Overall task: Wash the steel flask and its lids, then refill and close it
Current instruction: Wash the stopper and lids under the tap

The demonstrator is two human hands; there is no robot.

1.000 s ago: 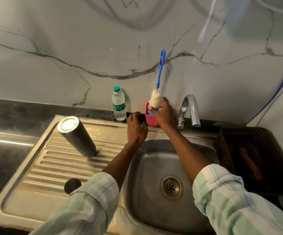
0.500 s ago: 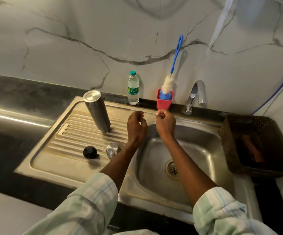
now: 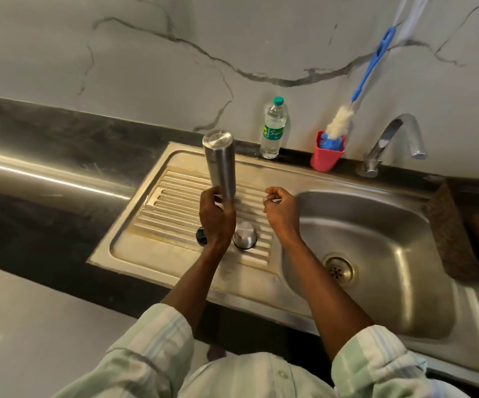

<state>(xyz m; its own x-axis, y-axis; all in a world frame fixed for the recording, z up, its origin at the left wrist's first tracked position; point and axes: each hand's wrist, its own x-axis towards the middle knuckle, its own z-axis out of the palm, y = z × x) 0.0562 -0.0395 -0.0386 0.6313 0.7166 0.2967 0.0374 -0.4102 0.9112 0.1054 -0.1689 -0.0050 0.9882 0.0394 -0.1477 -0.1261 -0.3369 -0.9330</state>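
The steel flask (image 3: 220,160) stands upside down on the ribbed drainboard (image 3: 175,208), leaning slightly. My left hand (image 3: 216,218) grips its lower end, fingers and thumb around it. Just right of that wrist a steel cap (image 3: 244,235) sits on the drainboard. A small black lid (image 3: 201,236) shows on the wrist's left, partly hidden. My right hand (image 3: 282,211) hovers over the drainboard's right edge with loosely curled fingers, holding nothing.
A water bottle (image 3: 273,130) and a red cup (image 3: 326,158) holding a blue-handled bottle brush (image 3: 340,122) stand at the back wall. The tap (image 3: 394,139) overhangs the sink basin (image 3: 381,225). A brown basket (image 3: 459,234) sits at the right.
Both hands came back from the red cup, leaving the brush in it. My left hand moved left and took hold of the flask; my view shifted left and down.
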